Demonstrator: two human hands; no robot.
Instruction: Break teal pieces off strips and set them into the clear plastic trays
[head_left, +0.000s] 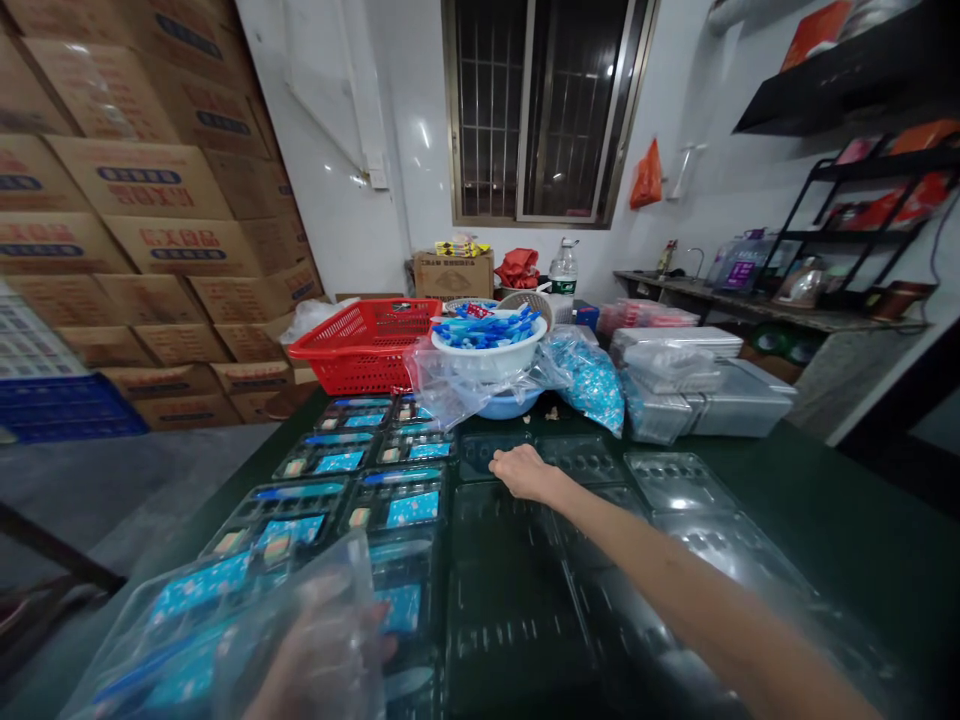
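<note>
left hand (pixel 322 650), behind a clear plastic bag (pixel 341 590), holding that bag; right hand (pixel 525 473), well apart, open, over empty dark blister trays (pixel 517 620). beside these, filled trays with blue cards (pixel 397 500). farther: white basin of blue-wrapped items (pixel 487 362), red plastic basket (pixel 360 345), stacked cardboard cartons (pixel 142 180).

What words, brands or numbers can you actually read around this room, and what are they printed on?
Nothing is clearly legible: the red characters on the stacked cardboard cartons, the print on the purple-labelled package on the shelf and the label on the water bottle are all too small or blurred to read.
</note>
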